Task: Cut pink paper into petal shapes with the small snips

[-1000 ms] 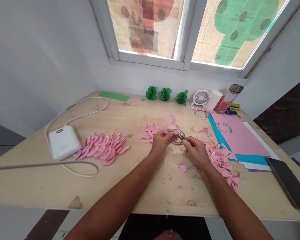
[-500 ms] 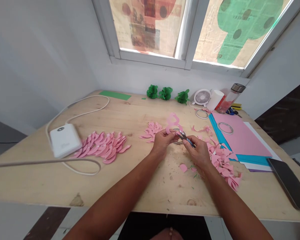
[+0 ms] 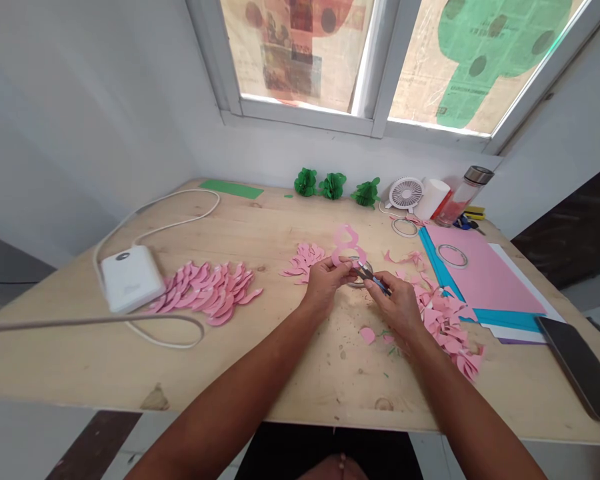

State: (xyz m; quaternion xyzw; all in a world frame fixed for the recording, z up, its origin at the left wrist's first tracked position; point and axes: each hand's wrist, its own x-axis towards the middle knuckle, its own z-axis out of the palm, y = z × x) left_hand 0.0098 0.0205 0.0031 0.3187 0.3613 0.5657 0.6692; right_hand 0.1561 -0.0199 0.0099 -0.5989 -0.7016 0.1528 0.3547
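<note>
Between the fingertips of my left hand (image 3: 327, 283) is a pink paper cutout (image 3: 343, 248) with curved, looping edges. My right hand (image 3: 397, 303) grips a pair of small scissors (image 3: 377, 283), whose blades reach the paper beside my left fingers. Behind both hands a ring (image 3: 356, 283) lies on the wooden table, partly hidden. Small pink curved pieces (image 3: 307, 259) are heaped just left of my left hand. Pink paper scraps (image 3: 447, 327) lie in a pile right of my right hand, and a loose pink bit (image 3: 367, 335) sits below it.
Larger pink petal shapes (image 3: 210, 290) lie at left by a white power bank (image 3: 131, 279) with a cable. Green paper flowers (image 3: 333, 186), a small fan (image 3: 405, 194) and a bottle (image 3: 465, 197) stand at the back. Coloured sheets (image 3: 485, 277) and a phone (image 3: 577, 367) lie right.
The scissor blades look closer together than before, at the edge of the pink paper. Both hands stay in nearly the same place; the view has shifted very slightly.
</note>
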